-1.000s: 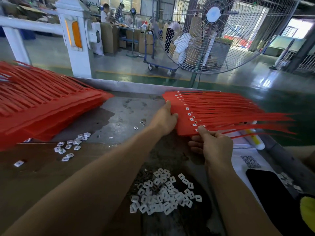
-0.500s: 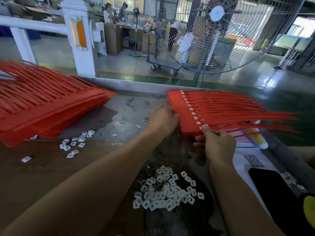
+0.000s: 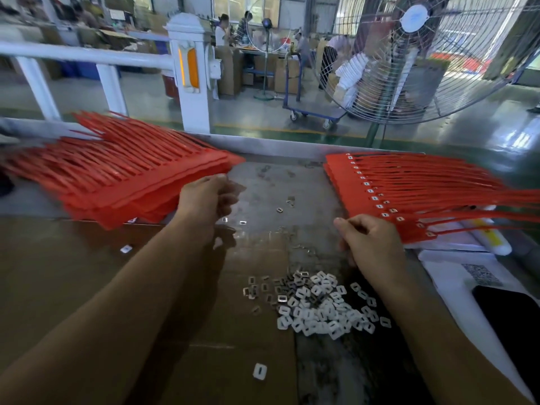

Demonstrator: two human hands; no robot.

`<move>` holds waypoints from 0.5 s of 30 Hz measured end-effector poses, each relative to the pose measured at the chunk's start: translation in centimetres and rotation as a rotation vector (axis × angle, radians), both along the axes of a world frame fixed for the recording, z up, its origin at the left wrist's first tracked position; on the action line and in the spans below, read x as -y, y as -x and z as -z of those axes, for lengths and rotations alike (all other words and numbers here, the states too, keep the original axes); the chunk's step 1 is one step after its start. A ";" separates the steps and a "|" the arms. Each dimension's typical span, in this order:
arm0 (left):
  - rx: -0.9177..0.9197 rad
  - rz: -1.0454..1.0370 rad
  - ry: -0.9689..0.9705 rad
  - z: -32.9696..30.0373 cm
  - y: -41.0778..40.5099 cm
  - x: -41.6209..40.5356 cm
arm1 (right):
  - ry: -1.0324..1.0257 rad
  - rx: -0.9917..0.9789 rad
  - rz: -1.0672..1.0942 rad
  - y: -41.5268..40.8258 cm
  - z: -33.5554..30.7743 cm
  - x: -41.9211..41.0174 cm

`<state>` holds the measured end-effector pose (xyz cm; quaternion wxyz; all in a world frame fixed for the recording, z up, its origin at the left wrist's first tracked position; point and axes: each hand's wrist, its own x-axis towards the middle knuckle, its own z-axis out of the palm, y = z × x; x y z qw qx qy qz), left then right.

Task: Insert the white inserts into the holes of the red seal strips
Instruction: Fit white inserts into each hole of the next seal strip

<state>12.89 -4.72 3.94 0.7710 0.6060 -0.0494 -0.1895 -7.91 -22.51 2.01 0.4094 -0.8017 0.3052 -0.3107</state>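
Head view: red seal strips (image 3: 409,188) fan out at right, white squares dotting their near edge.
I see white inserts (image 3: 318,305) heaped between loosely curled, empty left hand (image 3: 204,200) and right hand (image 3: 371,244).

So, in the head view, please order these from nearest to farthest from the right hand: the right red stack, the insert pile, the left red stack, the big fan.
From the right hand:
1. Right red stack: just beside it, on its right.
2. Insert pile: below it, nearer the person.
3. Left red stack: across the table, past the left hand.
4. Big fan: off the table, behind.
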 end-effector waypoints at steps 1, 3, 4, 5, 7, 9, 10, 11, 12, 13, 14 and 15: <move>-0.014 -0.033 0.065 -0.1 -0.3 -0.8 | 0.001 -0.002 -0.001 0.0 -0.1 -0.1; -0.034 -0.075 0.154 -0.3 -0.6 -2.3 | 0.012 -0.018 -0.009 0.1 -0.1 -0.3; -0.035 -0.088 0.181 -0.4 -0.7 -2.8 | 0.017 -0.024 -0.013 0.1 -0.2 -0.4; -0.034 -0.096 0.201 -0.4 -0.8 -3.3 | 0.019 -0.027 -0.017 0.2 -0.2 -0.4; -0.037 -0.098 0.235 -0.4 -0.8 -3.9 | 0.008 -0.027 -0.023 0.2 -0.4 -0.5; -0.040 -0.096 0.273 -0.1 -0.6 -4.3 | -0.010 -0.025 -0.027 0.2 -0.4 -0.5; -0.037 -0.095 0.289 0.0 -0.5 -4.4 | -0.015 -0.024 -0.030 0.3 -0.4 -0.5; -0.040 -0.092 0.304 0.1 -0.5 -4.5 | -0.020 -0.025 -0.033 0.3 -0.4 -0.5; -0.051 -0.084 0.326 0.2 -0.5 -4.7 | -0.028 -0.026 -0.041 0.4 -0.3 -0.4; -0.072 -0.068 0.357 0.3 -0.6 -4.9 | -0.039 -0.025 -0.053 0.5 -0.4 -0.4; -0.100 -0.045 0.393 0.3 -0.7 -5.1 | -0.050 -0.025 -0.067 0.6 -0.4 -0.4; -0.134 -0.021 0.436 0.3 -0.9 -5.3 | -0.056 -0.030 -0.078 0.6 -0.4 -0.4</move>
